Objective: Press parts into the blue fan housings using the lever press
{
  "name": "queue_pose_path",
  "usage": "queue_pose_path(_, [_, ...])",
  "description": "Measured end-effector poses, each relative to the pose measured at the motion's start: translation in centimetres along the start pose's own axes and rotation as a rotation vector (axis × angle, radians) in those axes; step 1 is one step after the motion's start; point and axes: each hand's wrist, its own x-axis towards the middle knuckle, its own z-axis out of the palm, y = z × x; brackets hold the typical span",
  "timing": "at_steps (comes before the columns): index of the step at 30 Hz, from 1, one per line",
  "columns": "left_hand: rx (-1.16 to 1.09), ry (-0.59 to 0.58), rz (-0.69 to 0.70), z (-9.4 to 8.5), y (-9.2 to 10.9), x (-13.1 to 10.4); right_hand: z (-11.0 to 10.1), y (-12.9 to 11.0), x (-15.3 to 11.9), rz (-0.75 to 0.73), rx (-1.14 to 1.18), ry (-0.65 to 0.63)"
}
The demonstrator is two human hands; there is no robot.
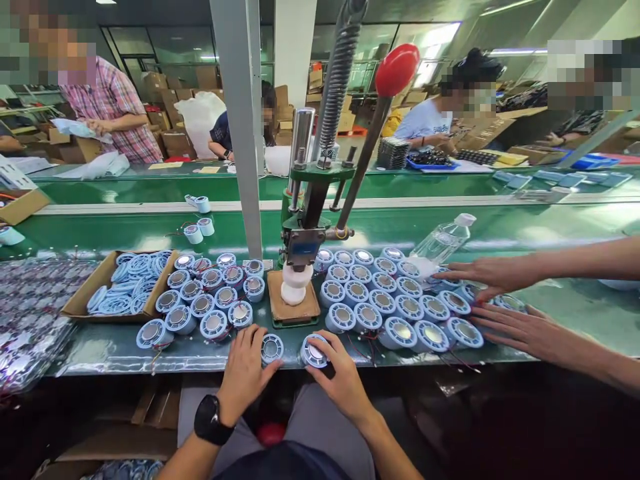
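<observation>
My left hand [249,363], with a black watch at the wrist, curls round a light blue round part [273,349] near the table's front edge. Just to the right, my right hand [337,363] has its thumb and fingers round another blue part [315,351] with a silver disc on top. Between and beyond them stands a lever press [305,243] with a red knob. Its white head [293,285] is over a brown pad [276,303]. Groups of similar blue parts stand left [203,305] and right [383,303] of the press.
A cardboard box [70,307] of blue rings is at the left, beside bagged parts [37,320]. Another person's hands [530,327] reach in from the right near a clear bottle [443,240]. A grey post [240,120] rises behind the table. Several people work beyond.
</observation>
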Motion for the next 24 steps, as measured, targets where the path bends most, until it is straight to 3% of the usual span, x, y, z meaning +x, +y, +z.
queue_pose_path(2, [0.006, 0.003, -0.016, 0.2, 0.3, 0.2, 0.1, -0.1, 0.0, -0.005, -0.010, 0.026])
queue_pose_path(6, [-0.050, -0.023, 0.101, 0.3, 0.5, 0.1, 0.0, -0.4, -0.2, -0.011, -0.023, 0.048])
queue_pose_path(11, [-0.009, 0.056, -0.041, 1.2, 0.6, -0.3, -0.7, -0.7, -0.5, -0.037, -0.052, 0.041])
queue_pose_path(14, [-0.097, 0.048, -0.047, 1.0, 0.5, -0.5, -0.5, -0.8, -0.7, -0.043, -0.065, 0.030])
queue_pose_path(19, [-0.339, 0.046, -0.074, -1.1, 1.4, -0.3, 3.5, -1.4, 0.2, -0.006, -0.017, 0.106])
queue_pose_path(24, [-0.301, -0.014, -0.022, -2.5, 3.0, 1.1, 7.9, -2.4, 1.7, -0.043, 0.026, 0.188])
